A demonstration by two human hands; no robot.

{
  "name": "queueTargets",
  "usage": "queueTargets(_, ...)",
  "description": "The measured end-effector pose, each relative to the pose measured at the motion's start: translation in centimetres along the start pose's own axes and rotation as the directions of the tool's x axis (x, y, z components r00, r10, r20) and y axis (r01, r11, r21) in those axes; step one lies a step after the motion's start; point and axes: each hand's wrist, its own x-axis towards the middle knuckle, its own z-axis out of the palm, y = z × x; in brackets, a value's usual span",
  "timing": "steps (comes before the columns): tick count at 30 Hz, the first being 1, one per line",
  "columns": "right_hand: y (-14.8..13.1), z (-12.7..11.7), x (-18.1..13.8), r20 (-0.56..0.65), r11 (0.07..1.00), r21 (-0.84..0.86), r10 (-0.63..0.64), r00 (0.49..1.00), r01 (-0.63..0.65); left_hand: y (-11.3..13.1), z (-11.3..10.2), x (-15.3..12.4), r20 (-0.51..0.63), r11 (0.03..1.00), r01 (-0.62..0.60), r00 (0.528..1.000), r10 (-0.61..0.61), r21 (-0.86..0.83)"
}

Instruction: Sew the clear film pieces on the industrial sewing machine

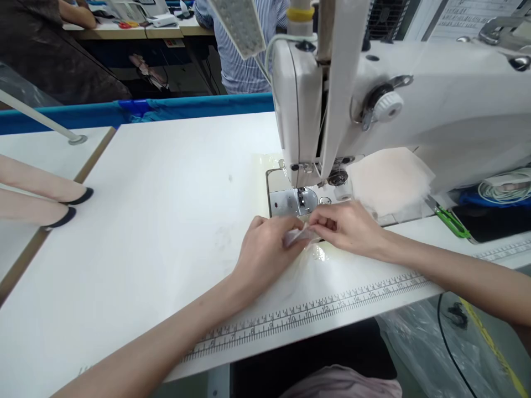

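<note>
Both my hands meet just in front of the presser foot (pixel 302 200) of a white sewing machine (pixel 373 105). My left hand (pixel 265 251) and my right hand (pixel 346 226) each pinch a small piece of thin pale fabric (pixel 297 236) between fingers and thumb, holding it over the white table (pixel 166 221) near the metal needle plate (pixel 286 202). A stack of pale pink fabric pieces (pixel 388 179) lies under the machine arm, to the right of the needle.
A printed ruler (pixel 315 309) runs along the table's front edge. Green snips (pixel 450 221) lie at the right. Two pale forms with dark tips (pixel 62 207) rest on the left table. Other people stand at a bench behind the blue divider (pixel 174 108).
</note>
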Motion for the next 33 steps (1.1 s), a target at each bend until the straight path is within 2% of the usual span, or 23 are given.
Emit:
queueTargets(3, 0.3, 0.3, 0.7, -0.024, 0.995, -0.063, 0.073, 0.997, -0.075, -0.2, 0.2, 0.0, -0.178, 0.991, -0.046, 0.982, 0.069, 0.128)
queueTargets(6, 0.3, 0.5, 1.1, -0.028, 0.986, -0.133, 0.102, 0.994, -0.105, -0.2, 0.2, -0.4, -0.277, 0.921, -0.187, 0.917, 0.288, 0.341)
queueTargets(9, 0.3, 0.6, 1.2, -0.044, 0.977, -0.163, 0.133, 0.99, -0.139, 0.0, 0.4, -1.0, -0.218, 0.796, -0.308, 0.854, 0.473, 0.521)
queueTargets(11, 0.2, 0.5, 1.3, -0.06, 0.971, -0.166, 0.164, 0.985, -0.172, 0.2, 0.5, -1.5, -0.149, 0.726, -0.356, 0.834, 0.53, 0.588)
queueTargets(15, 0.1, 0.4, 1.6, -0.07, 0.962, -0.179, 0.195, 0.978, -0.205, 0.4, 0.3, -2.0, -0.045, 0.679, -0.389, 0.848, 0.527, 0.623)
queueTargets(20, 0.5, 0.2, 1.9, -0.048, 0.957, -0.214, 0.188, 0.981, -0.194, 0.2, 0.0, -1.6, -0.023, 0.705, -0.389, 0.867, 0.498, 0.593)
queueTargets(22, 0.8, 0.3, 1.5, -0.076, 0.951, -0.279, 0.116, 0.99, -0.133, 0.0, 0.0, -1.3, -0.03, 0.716, -0.383, 0.871, 0.491, 0.584)
queueTargets(24, 1.2, 0.5, 1.0, -0.128, 0.92, -0.391, -0.035, 0.991, -0.018, -0.2, 0.1, -1.0, -0.044, 0.725, -0.381, 0.869, 0.492, 0.574)
queueTargets(27, 1.4, 0.6, 0.0, -0.145, 0.817, -0.561, -0.253, 0.957, 0.131, -0.5, 0.0, -0.6, -0.051, 0.734, -0.385, 0.868, 0.493, 0.559)
queueTargets(33, 1.3, 0.6, -0.7, -0.094, 0.68, -0.708, -0.36, 0.928, 0.192, -0.6, -0.2, -0.3, -0.044, 0.718, -0.368, 0.874, 0.484, 0.591)
